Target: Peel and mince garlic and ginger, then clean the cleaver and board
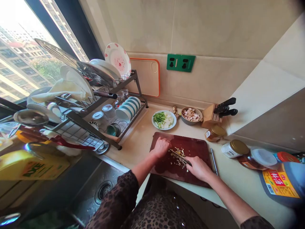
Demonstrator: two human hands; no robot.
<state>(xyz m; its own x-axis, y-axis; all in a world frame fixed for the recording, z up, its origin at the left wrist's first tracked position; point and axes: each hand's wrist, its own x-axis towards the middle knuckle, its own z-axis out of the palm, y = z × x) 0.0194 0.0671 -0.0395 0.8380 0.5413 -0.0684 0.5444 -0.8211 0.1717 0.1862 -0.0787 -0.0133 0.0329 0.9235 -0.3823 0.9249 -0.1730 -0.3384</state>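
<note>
My right hand (pixel 198 167) is closed round the dark handle of a kitchen knife (pixel 179 156), whose blade slants across a dark red cutting board (pixel 190 144). My left hand (pixel 162 147) has its fingers bent together at the tip end of the blade; its fingertips are partly hidden. Chopped garlic (pixel 181 152) lies in small pale bits under and around the blade. Behind the board stands a white plate (pixel 164 128) with cut green and white scallion pieces. A bowl (pixel 190 121) of garlic cloves is to its right, with a piece of ginger (pixel 175 112) between them.
A wooden knife block (pixel 209 116) stands at the back right, with jars (pixel 235 148) and a big labelled jug (pixel 281 183) along the right side. To the left are a two-tier dish rack (pixel 128 82), a sink (pixel 105 190) and a yellow detergent bottle (pixel 33 165).
</note>
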